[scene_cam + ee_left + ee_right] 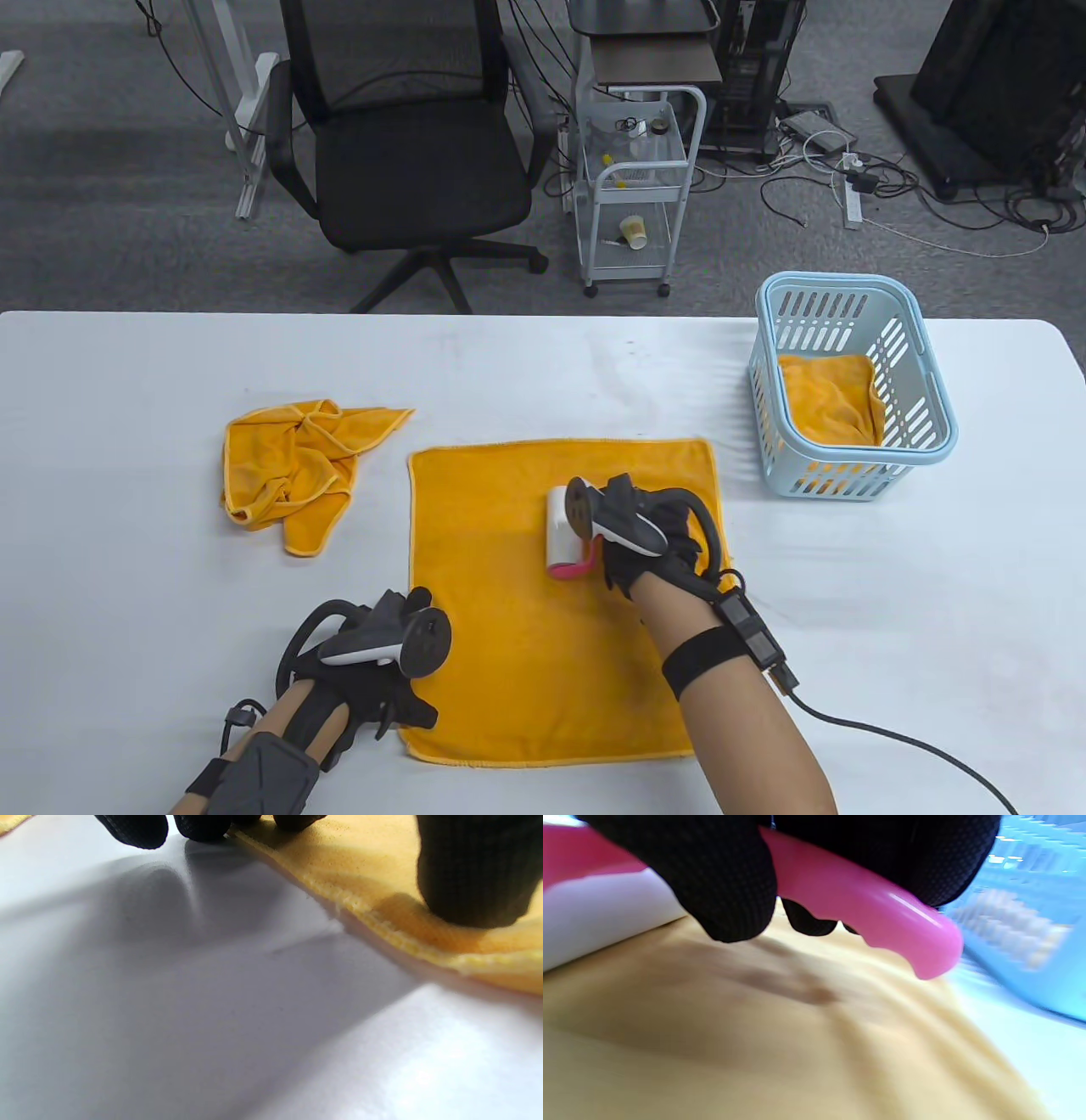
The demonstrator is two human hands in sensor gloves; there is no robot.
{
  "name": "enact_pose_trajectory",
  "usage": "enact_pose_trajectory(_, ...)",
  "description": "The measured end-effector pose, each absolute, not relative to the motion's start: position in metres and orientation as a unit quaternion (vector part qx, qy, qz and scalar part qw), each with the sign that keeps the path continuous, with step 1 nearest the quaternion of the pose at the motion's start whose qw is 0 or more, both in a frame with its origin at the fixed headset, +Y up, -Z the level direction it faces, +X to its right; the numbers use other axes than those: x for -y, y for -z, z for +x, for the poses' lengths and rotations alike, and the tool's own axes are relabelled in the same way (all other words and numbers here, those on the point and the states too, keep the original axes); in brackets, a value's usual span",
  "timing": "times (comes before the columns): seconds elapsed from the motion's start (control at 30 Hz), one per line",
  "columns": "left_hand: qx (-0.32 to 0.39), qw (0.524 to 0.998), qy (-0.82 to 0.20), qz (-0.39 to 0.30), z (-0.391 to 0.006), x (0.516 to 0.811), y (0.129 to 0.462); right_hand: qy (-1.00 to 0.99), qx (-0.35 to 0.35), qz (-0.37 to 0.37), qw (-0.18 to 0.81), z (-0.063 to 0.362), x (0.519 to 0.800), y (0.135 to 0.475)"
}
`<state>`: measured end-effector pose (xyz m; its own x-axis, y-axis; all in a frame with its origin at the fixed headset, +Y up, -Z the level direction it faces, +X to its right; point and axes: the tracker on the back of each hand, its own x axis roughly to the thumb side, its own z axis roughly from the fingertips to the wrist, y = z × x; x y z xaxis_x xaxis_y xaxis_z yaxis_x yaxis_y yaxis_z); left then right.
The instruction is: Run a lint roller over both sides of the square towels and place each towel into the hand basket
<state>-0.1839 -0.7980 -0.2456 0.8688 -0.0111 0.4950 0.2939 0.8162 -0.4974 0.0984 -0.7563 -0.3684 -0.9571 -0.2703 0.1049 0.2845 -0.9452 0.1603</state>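
Our right hand (649, 543) is wrapped around the pink handle of the lint roller (567, 531), its white roll lying on the flat towel (543, 645) at the table's (127, 509) middle near edge. Our left hand (386, 671) presses fingertips, uncurled, on that towel's near left corner. One towel (827, 399) already lies in the hand basket (937, 407) at the far right; a crumpled towel (297, 471) waits left, seemingly untreated.

Lint roller (567, 528) on flat towel (543, 645), basket (853, 386) right.
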Motion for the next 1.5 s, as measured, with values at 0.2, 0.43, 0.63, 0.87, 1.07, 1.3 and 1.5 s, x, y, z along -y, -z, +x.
enact_pose_trajectory(0.2,0.242,0.922,0.083,-0.292,-0.184,0.798,0.246,0.987,0.122,0.037,0.096,0.175,0.756,0.361)
enact_pose_trajectory(0.43,0.242,0.922,0.083,-0.292,-0.184,0.798,0.246,0.994,0.100,-0.011,0.038,0.163,0.748,0.346)
enact_pose_trajectory(0.63,0.242,0.922,0.083,-0.292,-0.184,0.798,0.246,0.988,0.105,-0.110,0.008,0.091,0.753,0.326)
enact_pose_trajectory(0.87,0.243,0.922,0.086,-0.291,-0.183,0.798,0.246,0.987,0.084,-0.124,0.051,0.084,0.766,0.316)
enact_pose_trajectory(1.07,0.243,0.922,0.086,-0.290,-0.183,0.798,0.246,0.990,0.106,-0.041,0.079,0.163,0.758,0.318)
enact_pose_trajectory(1.3,0.242,0.922,0.086,-0.290,-0.183,0.798,0.246,0.992,0.114,0.005,0.058,0.201,0.751,0.315)
enact_pose_trajectory(1.5,0.241,0.922,0.084,-0.291,-0.183,0.798,0.246,0.988,0.092,-0.122,0.026,0.124,0.744,0.293)
